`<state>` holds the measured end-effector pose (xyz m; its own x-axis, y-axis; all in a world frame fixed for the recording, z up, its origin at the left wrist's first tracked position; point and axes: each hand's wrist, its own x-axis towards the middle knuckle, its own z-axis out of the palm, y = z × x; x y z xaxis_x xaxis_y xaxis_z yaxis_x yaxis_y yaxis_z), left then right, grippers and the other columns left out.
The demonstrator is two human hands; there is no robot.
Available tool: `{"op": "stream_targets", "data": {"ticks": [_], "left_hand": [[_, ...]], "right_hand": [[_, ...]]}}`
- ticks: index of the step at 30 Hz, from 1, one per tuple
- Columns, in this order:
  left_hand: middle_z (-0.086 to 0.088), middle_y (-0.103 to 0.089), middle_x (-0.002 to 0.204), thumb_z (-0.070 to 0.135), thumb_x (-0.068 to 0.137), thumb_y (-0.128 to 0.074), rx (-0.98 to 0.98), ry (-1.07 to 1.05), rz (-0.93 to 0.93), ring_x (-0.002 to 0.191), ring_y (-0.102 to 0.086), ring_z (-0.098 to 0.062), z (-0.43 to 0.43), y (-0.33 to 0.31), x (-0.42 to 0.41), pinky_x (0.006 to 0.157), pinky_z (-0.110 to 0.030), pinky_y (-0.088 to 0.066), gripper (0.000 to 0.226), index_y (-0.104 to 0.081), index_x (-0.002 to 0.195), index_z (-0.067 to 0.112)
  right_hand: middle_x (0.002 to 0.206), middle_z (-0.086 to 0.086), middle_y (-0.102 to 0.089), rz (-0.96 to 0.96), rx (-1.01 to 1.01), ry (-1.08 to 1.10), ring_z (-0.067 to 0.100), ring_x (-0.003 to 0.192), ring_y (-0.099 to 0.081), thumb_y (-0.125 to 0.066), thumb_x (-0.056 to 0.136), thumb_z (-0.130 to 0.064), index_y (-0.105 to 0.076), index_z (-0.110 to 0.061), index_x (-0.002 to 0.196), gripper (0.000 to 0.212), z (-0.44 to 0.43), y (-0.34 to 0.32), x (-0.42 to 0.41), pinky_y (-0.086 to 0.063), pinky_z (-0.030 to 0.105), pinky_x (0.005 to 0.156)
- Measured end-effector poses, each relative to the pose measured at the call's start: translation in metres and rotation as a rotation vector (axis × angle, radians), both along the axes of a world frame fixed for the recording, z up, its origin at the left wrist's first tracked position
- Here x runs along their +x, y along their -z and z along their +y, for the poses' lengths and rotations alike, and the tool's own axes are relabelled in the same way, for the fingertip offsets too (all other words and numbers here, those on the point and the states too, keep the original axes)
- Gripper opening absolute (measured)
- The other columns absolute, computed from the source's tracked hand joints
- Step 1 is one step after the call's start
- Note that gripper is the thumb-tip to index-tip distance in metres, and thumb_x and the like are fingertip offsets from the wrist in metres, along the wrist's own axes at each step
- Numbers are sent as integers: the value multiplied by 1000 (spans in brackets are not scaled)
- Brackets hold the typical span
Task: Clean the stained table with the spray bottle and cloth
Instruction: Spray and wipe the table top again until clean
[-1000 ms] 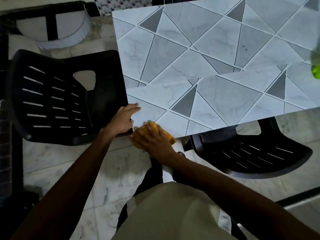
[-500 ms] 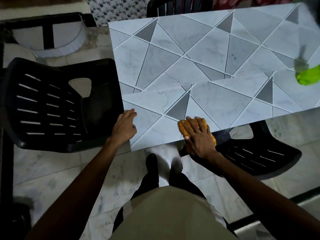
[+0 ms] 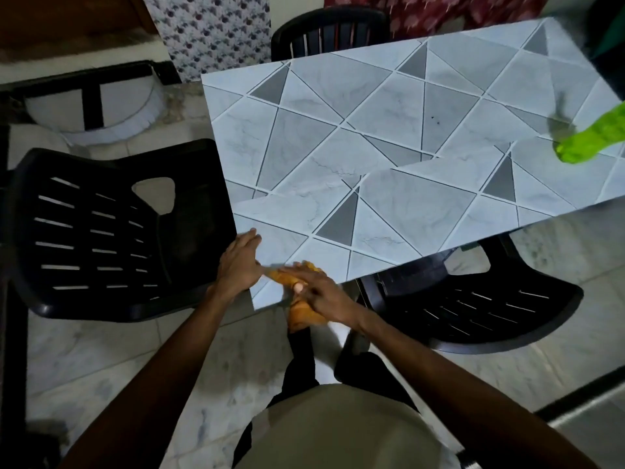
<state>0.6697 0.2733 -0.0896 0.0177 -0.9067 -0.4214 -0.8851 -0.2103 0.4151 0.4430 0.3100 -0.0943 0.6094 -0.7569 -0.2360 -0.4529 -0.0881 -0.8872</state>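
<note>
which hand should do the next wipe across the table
Right. The right hand lies on the crumpled orange cloth at the near corner of the grey patterned table. The left hand rests flat on the tabletop, holding nothing.

Your table (image 3: 389, 137) has a grey marbled top cut into triangles. At its near corner the orange cloth (image 3: 281, 275) lies half over the edge under your right hand (image 3: 324, 296). Your left hand (image 3: 238, 262) rests flat beside it. A blurred green object (image 3: 588, 140) sits at the far right, and small dark specks (image 3: 434, 120) mark the middle.

floor (image 3: 101, 350): pale marble tiles; chairs (image 3: 101, 231): black slatted plastic; light: dim
</note>
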Motion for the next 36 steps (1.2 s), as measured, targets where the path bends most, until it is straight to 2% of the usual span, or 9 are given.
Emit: {"op": "stream_targets", "data": {"ticks": [3, 6, 9, 11, 15, 21, 27, 32, 36], "left_hand": [[2, -36, 155, 15, 92, -51, 2, -63, -24, 144, -30, -19, -1, -15, -25, 120, -46, -17, 53, -47, 145, 23], [-3, -60, 134, 32, 94, -55, -49, -79, 166, 129, -50, -26, -6, -30, -67, 110, -40, -36, 36, -62, 128, 26], [7, -70, 114, 57, 86, -49, -108, -66, 488, 111, -62, -14, -9, -44, -115, 100, -42, -47, 39, -70, 109, 34], [14, -71, 105, 64, 83, -49, -134, 25, 565, 104, -64, -6, -10, -58, -155, 97, -40, -50, 32, -69, 97, 44], [17, -69, 99, 74, 73, -57, -101, 208, 517, 104, -61, -9, -7, -81, -234, 97, -40, -47, 37, -70, 88, 42], [10, -66, 83, 36, 85, -71, -207, 216, 569, 86, -62, -13, 20, -108, -371, 85, -36, -50, 15, -61, 88, 25], [5, -56, 76, 27, 95, -59, -330, 327, 577, 71, -57, -11, 39, -139, -487, 70, -33, -46, 11, -50, 95, 22], [7, -60, 81, 35, 94, -53, -362, 462, 638, 70, -56, -7, 28, -172, -574, 70, -33, -46, 7, -52, 99, 31], [7, -62, 89, 28, 97, -59, -365, 469, 736, 66, -55, -4, 1, -191, -629, 66, -27, -46, 3, -59, 99, 29]], "right_hand": [[135, -3, -64, -307, 422, 387, 11, 125, -60, -47, 105, -23, -62, -21, 133, 31, -6, -35, -30, -42, 29, 112], [126, 21, -66, -636, 856, 842, 26, 106, -68, -55, 95, -33, -60, -7, 132, 46, -6, -51, -70, -52, 41, 100], [133, 35, -58, -838, 1153, 822, 48, 117, -61, -44, 95, -49, -62, -3, 134, 62, 0, -75, -117, -49, 61, 95], [127, 38, -60, -916, 1236, 823, 49, 115, -63, -41, 98, -53, -58, 0, 136, 68, 8, -90, -145, -53, 61, 93], [120, 20, -72, -1002, 1041, 946, 33, 104, -73, -42, 96, -63, -60, 1, 132, 76, 28, -101, -198, -61, 44, 87], [140, 27, -57, -1095, 926, 908, 40, 127, -60, -39, 92, -73, -63, -1, 135, 87, 65, -108, -322, -51, 51, 104], [128, 22, -68, -793, 702, 830, 33, 115, -68, -83, 79, -38, -67, -4, 129, 63, 89, -127, -450, -58, 41, 95], [113, 10, -76, -351, 440, 719, 25, 105, -72, -76, 89, -19, -74, -11, 111, 23, 86, -162, -538, -52, 44, 105], [106, 10, -77, -420, 418, 758, 22, 96, -75, -70, 94, -18, -73, -10, 108, 16, 68, -181, -587, -59, 34, 86]]}}
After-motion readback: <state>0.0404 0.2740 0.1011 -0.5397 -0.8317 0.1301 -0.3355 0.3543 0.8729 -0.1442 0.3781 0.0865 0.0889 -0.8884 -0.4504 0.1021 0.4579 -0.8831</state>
